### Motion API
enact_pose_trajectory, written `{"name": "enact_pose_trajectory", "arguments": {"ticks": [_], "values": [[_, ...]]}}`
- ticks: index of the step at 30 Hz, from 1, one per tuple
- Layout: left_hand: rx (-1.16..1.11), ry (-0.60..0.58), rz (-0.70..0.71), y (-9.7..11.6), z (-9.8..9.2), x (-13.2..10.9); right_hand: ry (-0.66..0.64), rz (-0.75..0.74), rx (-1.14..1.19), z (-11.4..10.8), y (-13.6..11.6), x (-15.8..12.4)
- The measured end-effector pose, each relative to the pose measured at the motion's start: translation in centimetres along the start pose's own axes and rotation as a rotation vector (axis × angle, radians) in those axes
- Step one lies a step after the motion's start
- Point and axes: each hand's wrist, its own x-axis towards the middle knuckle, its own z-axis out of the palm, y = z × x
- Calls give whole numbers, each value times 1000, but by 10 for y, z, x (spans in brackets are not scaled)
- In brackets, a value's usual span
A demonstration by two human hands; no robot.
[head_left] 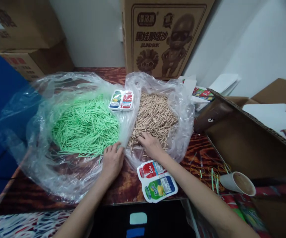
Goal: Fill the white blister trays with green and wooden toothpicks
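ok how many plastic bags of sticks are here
2: the left bag holds green sticks, the right bag holds brown sticks; others may be hidden.

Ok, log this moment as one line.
left hand: at near edge of green sticks | right hand: on brown sticks | printed card: beside right forearm

palm of left hand (113, 160) hidden, any hold on green sticks (85, 125) unclear, palm of right hand (152, 147) hidden above brown sticks (155, 115), fine print on jar-shaped pack (155, 181) too small to read, printed carton (155, 36) cut off by top edge, open box (252, 142) by right edge
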Motion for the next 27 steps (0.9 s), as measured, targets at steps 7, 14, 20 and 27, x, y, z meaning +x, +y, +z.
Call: {"name": "enact_pose_trajectory", "arguments": {"ticks": [7, 14, 20, 27], "values": [[-68, 9, -3, 4, 1, -5, 148, 61, 105, -6, -17, -14], [-90, 14, 3, 3, -1, -7, 184, -148, 36, 1, 3, 13], [-322, 114, -116, 29, -19, -31, 243, -2, 266, -30, 23, -30], [-675, -353, -285, 64, -20, -48, 190, 497, 438, -27, -15, -143]]}}
